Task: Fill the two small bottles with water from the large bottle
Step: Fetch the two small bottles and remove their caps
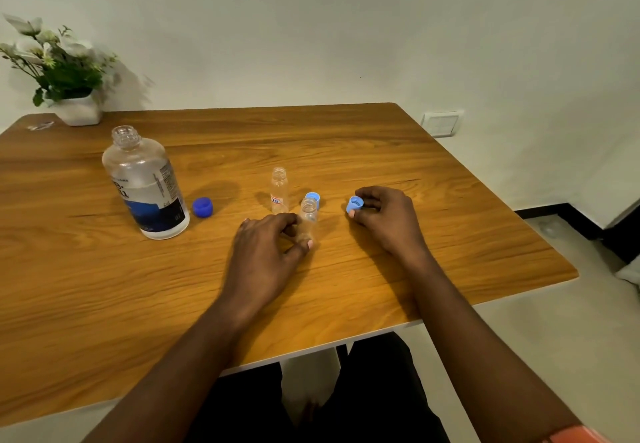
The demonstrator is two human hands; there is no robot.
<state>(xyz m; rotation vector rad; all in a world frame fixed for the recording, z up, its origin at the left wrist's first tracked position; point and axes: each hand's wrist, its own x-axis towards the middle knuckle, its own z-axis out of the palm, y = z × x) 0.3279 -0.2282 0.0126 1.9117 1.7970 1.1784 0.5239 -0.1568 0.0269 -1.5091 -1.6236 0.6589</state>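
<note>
Nearest me, my left hand (263, 255) pinches the near small bottle (308, 214), well right of the large bottle (145, 183), steadying it, I judge, for pouring. Beside the open large bottle lies its dark blue cap (202, 207); further right stand the far small bottle (280, 189) and a light blue cap (313, 197), then my right hand (388, 221) holding the second cap (355, 204) aside.

The left hand (263, 252) and right hand (384, 217) are bare, and so are both forearms as far as they show. On the right arm, well back from the table (450, 235), sits an orange strip (571, 435), sleeve or band I cannot tell. Below the table's near edge the legs wear black trousers (381, 390).
</note>
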